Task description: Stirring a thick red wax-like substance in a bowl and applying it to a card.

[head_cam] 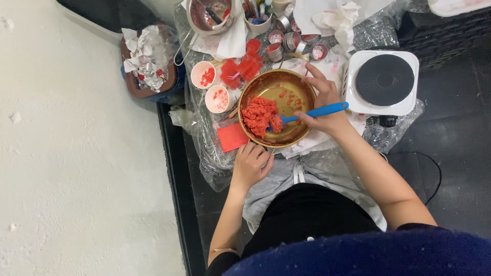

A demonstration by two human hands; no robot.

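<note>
Gripping a blue spatula (312, 112) by its handle, the right hand (322, 105) works soft, crumbly-looking red flakes (258, 115) inside the brass bowl (276, 79); the left hand (250, 163), curled on nothing, rests at that bowl's near rim; likely light.

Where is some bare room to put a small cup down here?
The round black top of the white hotplate is bare. So is the dark floor right of it. Left of the gold metal bowl, small white cups crowd the surface.
</note>
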